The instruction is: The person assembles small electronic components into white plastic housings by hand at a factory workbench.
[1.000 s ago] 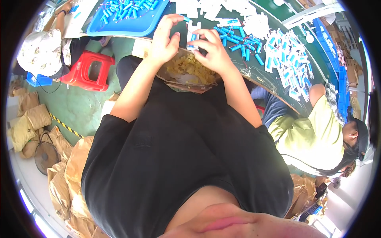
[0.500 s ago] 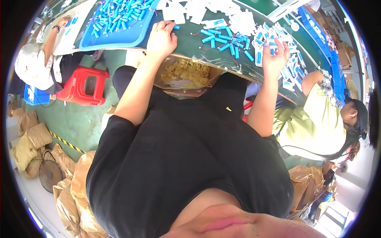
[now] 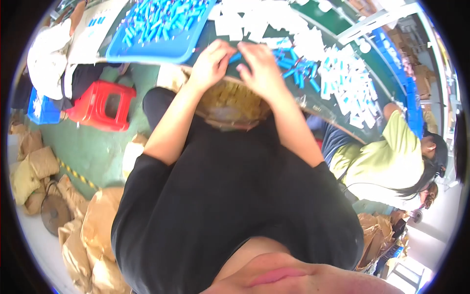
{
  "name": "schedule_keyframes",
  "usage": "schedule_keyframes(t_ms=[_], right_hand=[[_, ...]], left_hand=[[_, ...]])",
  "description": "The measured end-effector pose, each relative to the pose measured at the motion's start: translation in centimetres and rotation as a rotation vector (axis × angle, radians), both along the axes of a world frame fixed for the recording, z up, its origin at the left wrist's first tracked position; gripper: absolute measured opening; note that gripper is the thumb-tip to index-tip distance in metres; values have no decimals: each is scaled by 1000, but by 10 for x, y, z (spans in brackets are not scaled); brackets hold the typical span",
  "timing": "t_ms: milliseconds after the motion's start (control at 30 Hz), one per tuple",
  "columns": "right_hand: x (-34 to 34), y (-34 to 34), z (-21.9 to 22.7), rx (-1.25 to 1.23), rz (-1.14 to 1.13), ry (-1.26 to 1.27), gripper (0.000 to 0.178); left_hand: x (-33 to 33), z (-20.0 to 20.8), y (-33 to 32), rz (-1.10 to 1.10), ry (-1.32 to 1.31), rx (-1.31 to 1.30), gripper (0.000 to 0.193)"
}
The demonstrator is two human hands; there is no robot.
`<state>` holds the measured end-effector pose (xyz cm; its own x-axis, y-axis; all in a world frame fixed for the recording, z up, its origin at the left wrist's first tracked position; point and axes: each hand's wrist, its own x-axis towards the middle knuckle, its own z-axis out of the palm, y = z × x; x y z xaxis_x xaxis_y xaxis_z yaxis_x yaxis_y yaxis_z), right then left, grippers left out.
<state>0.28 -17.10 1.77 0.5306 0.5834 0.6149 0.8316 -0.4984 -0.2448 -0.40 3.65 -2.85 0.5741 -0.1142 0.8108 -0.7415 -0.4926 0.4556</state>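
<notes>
My left hand (image 3: 209, 66) is over the near edge of the workbench, its fingers curled in a pinch on a blue cylindrical battery cell (image 3: 235, 58). Beside it, my right hand (image 3: 260, 66) is smeared by motion, with thumb and fingers apart and no object visible in it. The cell lies in the gap between my hands. Right of my right hand is a loose pile of blue battery cells (image 3: 296, 68), some with thin red wires. Farther right spreads a heap of white pieces with blue cells (image 3: 348, 85).
A blue tray (image 3: 171, 53) full of battery cells stands at the left. White flat pieces (image 3: 236, 30) lie behind my hands. Under the bench is a box of yellowish bits (image 3: 232, 100). One co-worker sits right in a light green top (image 3: 387, 157), another left near a red stool (image 3: 100, 105).
My right hand has moved left from the white heap to beside my left hand. My left hand has shifted slightly right and nearer, with the battery cell at its fingertips.
</notes>
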Motion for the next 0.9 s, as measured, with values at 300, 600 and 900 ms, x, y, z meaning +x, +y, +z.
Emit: schedule_keyframes(t_ms=[300, 600, 900], right_hand=[[-2, 17, -6, -127, -92, 65, 17], [55, -16, 127, 276, -149, -210, 22], [249, -66, 424, 343, -757, -749, 37]], left_hand=[[-20, -6, 6, -25, -12, -149, 28], [-33, -23, 1, 135, -123, 326, 43], [-25, -26, -13, 221, -285, 364, 34]])
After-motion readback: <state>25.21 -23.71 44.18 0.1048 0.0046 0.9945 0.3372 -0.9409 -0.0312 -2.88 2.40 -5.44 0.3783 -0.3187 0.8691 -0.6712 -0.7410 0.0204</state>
